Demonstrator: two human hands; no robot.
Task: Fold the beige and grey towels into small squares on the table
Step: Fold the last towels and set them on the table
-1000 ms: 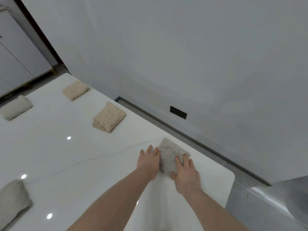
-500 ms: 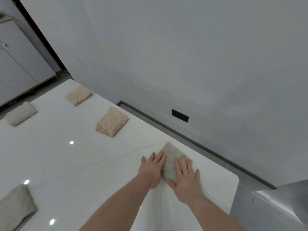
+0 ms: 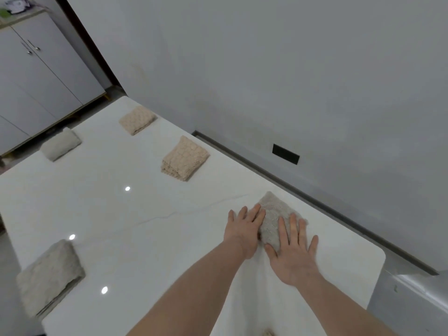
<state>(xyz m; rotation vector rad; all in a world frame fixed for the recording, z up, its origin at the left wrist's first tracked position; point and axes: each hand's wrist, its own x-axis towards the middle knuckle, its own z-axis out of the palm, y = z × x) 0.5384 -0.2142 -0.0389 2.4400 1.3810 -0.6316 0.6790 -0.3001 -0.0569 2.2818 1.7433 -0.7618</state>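
Grey towel (image 3: 275, 215), folded to a small square, lies at the near right end of the white bench (image 3: 135, 214), close to its far edge, and only its far corner and middle strip show because both hands lie over it. The left hand (image 3: 244, 227) covers the towel's left side with fingers straight and close together, some of them reaching onto the bare bench beside it. The right hand (image 3: 292, 251) rests flat on the towel's right and near part, fingers straight and spread, the thumb pointing left along the near edge; neither grip curls round the cloth. The towel's near edge is hidden under the palms, so how neatly it is squared cannot be told. Farther left along the far edge lies a beige folded towel (image 3: 184, 158), and beyond it a second beige towel (image 3: 137, 119). A pale grey roll-like towel (image 3: 60, 143) sits near the far left edge, its folds too soft to make out. Another grey folded towel (image 3: 49, 275) lies at the near left edge. Both forearms run out of the bottom of the view. A cabinet (image 3: 36, 76) stands at upper left, partly cut off, and a dark rectangle (image 3: 285, 154) sits low on the wall.
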